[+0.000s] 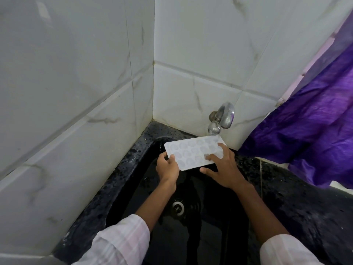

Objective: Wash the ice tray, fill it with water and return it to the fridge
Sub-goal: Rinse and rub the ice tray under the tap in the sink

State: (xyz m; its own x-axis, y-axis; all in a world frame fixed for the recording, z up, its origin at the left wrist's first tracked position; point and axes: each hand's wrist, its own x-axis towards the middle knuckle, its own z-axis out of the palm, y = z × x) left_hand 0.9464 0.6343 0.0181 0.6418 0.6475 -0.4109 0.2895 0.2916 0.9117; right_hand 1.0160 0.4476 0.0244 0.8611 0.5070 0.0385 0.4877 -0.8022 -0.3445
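A white ice tray [193,152] with several rounded pockets is held level over the black sink [191,188], its far right corner under the chrome tap [222,117]. Water runs from the tap onto that corner. My left hand [168,169] grips the tray's near left corner, thumb on top. My right hand [223,169] lies on the tray's right side, with fingers spread over the pockets and the thumb under the near edge.
The sink sits in a corner of white marbled tiles [76,92]. Its drain [178,206] is below my wrists. Wet speckled black counter [286,197] runs right of the basin. A purple curtain [315,121] hangs at the right, close to the tap.
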